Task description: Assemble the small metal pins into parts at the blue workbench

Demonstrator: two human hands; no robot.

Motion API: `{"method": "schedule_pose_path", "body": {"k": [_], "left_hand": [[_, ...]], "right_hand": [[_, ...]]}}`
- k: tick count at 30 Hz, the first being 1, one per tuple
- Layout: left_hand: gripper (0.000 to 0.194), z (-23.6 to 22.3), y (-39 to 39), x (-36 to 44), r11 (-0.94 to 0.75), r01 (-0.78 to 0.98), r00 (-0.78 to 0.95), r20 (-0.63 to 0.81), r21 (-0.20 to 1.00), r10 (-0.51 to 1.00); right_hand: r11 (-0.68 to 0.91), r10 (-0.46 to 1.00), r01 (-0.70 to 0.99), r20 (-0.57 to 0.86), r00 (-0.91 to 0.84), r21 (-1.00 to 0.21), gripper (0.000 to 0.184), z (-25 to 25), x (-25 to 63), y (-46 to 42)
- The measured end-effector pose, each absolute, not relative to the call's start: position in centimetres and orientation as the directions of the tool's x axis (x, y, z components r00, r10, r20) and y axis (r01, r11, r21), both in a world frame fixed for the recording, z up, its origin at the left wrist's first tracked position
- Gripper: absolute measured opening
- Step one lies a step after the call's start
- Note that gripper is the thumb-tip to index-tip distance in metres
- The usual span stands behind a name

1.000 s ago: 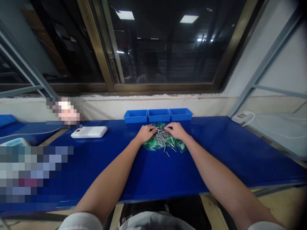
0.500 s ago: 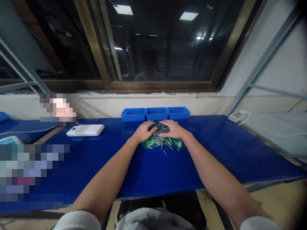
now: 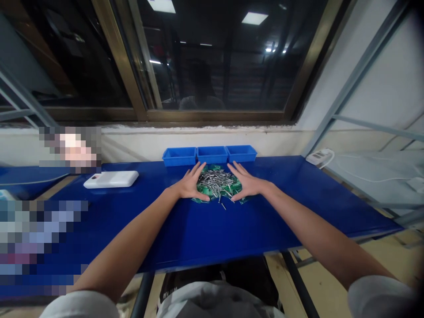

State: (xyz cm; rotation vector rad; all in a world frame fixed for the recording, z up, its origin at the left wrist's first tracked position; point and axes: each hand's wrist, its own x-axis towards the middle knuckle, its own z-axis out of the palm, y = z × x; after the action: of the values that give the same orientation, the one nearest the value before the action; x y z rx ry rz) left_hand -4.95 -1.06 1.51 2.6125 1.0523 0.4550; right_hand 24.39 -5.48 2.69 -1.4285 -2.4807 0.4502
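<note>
A heap of silvery screws or nails [image 3: 217, 180] lies on a crumpled green plastic bag [image 3: 206, 192] on the blue table. My left hand [image 3: 193, 183] is at the left edge of the heap, thumb and fingers spread around it. On the opposite side my right hand [image 3: 245, 182] also has its fingers apart, the thumb near the front of the bag. Neither hand grips anything. One loose screw or nail [image 3: 224, 206] rests on the table just in front of the bag.
Three blue bins [image 3: 212, 154] stand in a row behind the heap, by the wall. To the left lies a white box-like device [image 3: 111, 179]. A white power strip [image 3: 319, 157] with a cable sits at the right back corner. Metal frame posts [image 3: 356, 79] rise at both sides.
My hands have moved apart, off the top of the heap to its sides, with fingers spreading wider. More of the metal pieces now shows. The view has shifted slightly.
</note>
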Motion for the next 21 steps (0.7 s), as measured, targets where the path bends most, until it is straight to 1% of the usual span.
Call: {"method": "schedule_pose_path", "body": {"k": [3, 5, 7, 9, 11, 13, 15, 18, 21], "left_hand": [[0.132, 1.3, -1.0, -3.8, -0.713, 0.597, 0.699, 0.198, 0.367, 0.687], [0.126, 1.1, -0.8, -2.9, -0.723, 0.588, 0.698, 0.224, 0.363, 0.680], [0.114, 0.8, -0.5, -1.9, -0.717, 0.601, 0.673, 0.261, 0.354, 0.693], [0.097, 0.4, -0.4, -1.1, -0.695, 0.631, 0.631, 0.293, 0.345, 0.718], [0.084, 0.1, -0.5, -0.5, -0.673, 0.653, 0.585, 0.333, 0.349, 0.740], [0.076, -0.1, -0.8, -0.1, -0.656, 0.662, 0.531, 0.391, 0.363, 0.752], [0.062, -0.1, -1.2, 0.2, -0.634, 0.674, 0.469, 0.444, 0.379, 0.763], [0.041, -0.1, -1.4, 0.2, -0.604, 0.682, 0.380, 0.505, 0.413, 0.775], [0.030, -0.1, -1.2, -0.1, -0.572, 0.669, 0.279, 0.553, 0.474, 0.785]], "right_hand": [[0.504, 0.851, 0.766, 0.077, -0.520, -0.398, 0.115, 1.8, 21.9, -4.7], [0.473, 0.871, 0.798, 0.058, -0.488, -0.373, 0.107, 1.2, 20.4, -3.7], [0.460, 0.885, 0.812, 0.105, -0.454, -0.359, 0.095, 0.8, 19.4, -2.7], [0.444, 0.896, 0.815, 0.188, -0.402, -0.373, 0.082, 0.3, 18.8, -2.1], [0.437, 0.896, 0.801, 0.280, -0.346, -0.409, 0.066, -0.1, 18.4, -1.7], [0.430, 0.887, 0.779, 0.371, -0.273, -0.456, 0.050, -0.4, 18.0, -1.6], [0.435, 0.871, 0.740, 0.448, -0.201, -0.514, 0.039, -0.6, 17.7, -1.6], [0.460, 0.848, 0.637, 0.518, -0.110, -0.619, 0.029, -0.7, 17.5, -1.6], [0.442, 0.856, 0.542, 0.517, -0.016, -0.715, 0.024, -0.6, 17.6, -1.5]]}}
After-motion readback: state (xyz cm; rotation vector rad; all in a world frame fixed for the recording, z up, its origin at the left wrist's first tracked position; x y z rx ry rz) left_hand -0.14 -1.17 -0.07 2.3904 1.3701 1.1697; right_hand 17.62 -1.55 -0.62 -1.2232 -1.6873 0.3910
